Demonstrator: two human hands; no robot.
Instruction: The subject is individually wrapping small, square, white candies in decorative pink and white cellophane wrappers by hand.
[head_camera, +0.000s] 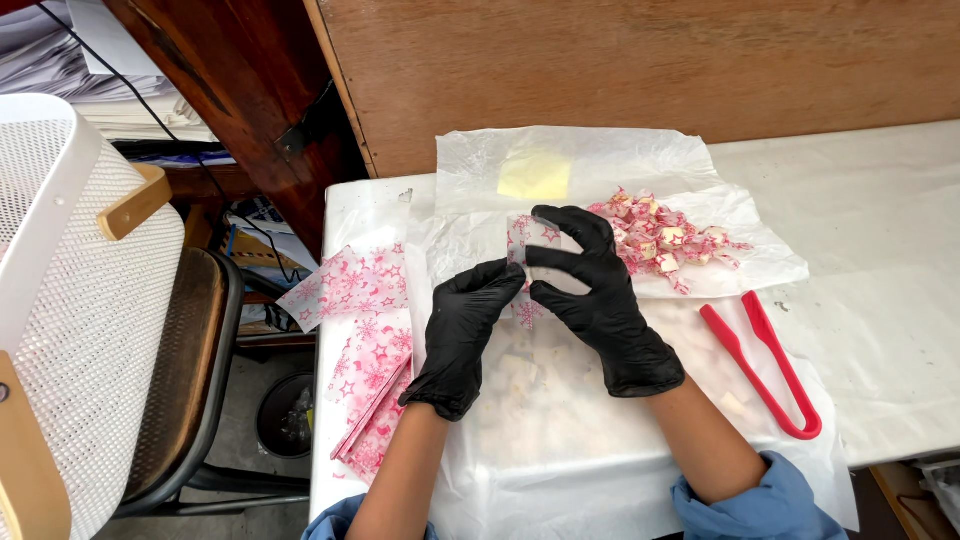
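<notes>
Two black-gloved hands meeting at centre. Left hand angled toward one o'clock, fingertips pinched shut. Right hand angled toward eleven o'clock, thumb and fingers curled closed. Bare forearms entering from six o'clock, blue sleeves pushed back.

Both black-gloved hands are meeting over the white counter, the left hand and right hand pinching a pink star-printed wrapper between their fingertips. A pile of wrapped candies is lying just beside the right hand, red tongs are resting to its right, and loose wrapper sheets are lying left of the left hand.
</notes>
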